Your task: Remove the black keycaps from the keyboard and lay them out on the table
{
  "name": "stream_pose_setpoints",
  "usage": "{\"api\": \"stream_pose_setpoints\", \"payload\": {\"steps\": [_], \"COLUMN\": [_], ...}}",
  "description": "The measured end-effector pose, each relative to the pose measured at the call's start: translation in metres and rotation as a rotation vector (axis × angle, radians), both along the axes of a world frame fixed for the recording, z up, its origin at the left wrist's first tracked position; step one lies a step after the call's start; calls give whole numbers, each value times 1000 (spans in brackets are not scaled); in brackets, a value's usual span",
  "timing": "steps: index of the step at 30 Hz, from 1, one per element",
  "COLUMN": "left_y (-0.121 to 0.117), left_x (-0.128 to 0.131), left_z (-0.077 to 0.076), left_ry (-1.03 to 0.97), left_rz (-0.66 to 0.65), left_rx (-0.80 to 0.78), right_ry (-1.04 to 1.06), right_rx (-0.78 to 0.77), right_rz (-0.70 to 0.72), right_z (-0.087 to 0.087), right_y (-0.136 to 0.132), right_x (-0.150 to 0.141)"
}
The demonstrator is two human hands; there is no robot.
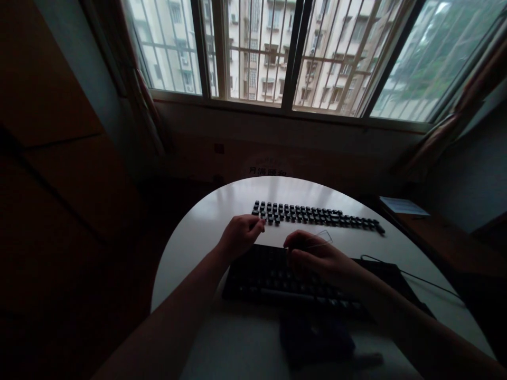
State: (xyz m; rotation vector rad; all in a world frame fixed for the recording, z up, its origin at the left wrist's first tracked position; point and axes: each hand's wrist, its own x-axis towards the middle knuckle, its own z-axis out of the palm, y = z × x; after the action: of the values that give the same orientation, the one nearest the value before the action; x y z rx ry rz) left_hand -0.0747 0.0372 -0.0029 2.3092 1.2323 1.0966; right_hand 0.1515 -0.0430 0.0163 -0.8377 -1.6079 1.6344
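Observation:
A black keyboard (277, 285) lies on the white round table, partly hidden under my forearms. Beyond it stand rows of loose black keycaps (309, 214). My left hand (242, 233) is closed at the left end of these rows, over the keyboard's far left corner; whatever its fingers hold is hidden. Over the middle of the keyboard, my right hand (312, 256) is closed around a wire keycap puller (325, 236), whose thin loop sticks out above the knuckles. The fingertips of this hand are dark and hard to make out.
A cable (428, 284) runs from the keyboard over the right side of the table (178, 264). Near the front lies a dark blue object (317, 340), blurred. At the right, a paper sheet (404, 206) rests on a brown surface. A barred window (257, 53) is ahead.

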Motion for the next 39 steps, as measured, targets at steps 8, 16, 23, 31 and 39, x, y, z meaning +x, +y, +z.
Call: {"api": "stream_pose_setpoints", "payload": {"steps": [8, 16, 23, 31, 39], "left_y": [-4, -4, -3, -3, -3], "left_x": [6, 17, 18, 17, 16], "left_z": [-1, -13, -16, -17, -18], "left_ry": [54, 123, 113, 119, 131], "left_rz": [-68, -151, -160, -144, -134], "left_rx": [-62, -79, -91, -96, -87], "right_ry": [-111, -159, -395, -593, -86], "right_rx": [136, 119, 341, 589, 289], "right_rz": [-191, -194, -104, -40, -339], "right_z": [-41, -53, -41, -34, -61], "right_y": [-5, 2, -4, -12, -6], "right_x": [-14, -17, -16, -23, -18]}}
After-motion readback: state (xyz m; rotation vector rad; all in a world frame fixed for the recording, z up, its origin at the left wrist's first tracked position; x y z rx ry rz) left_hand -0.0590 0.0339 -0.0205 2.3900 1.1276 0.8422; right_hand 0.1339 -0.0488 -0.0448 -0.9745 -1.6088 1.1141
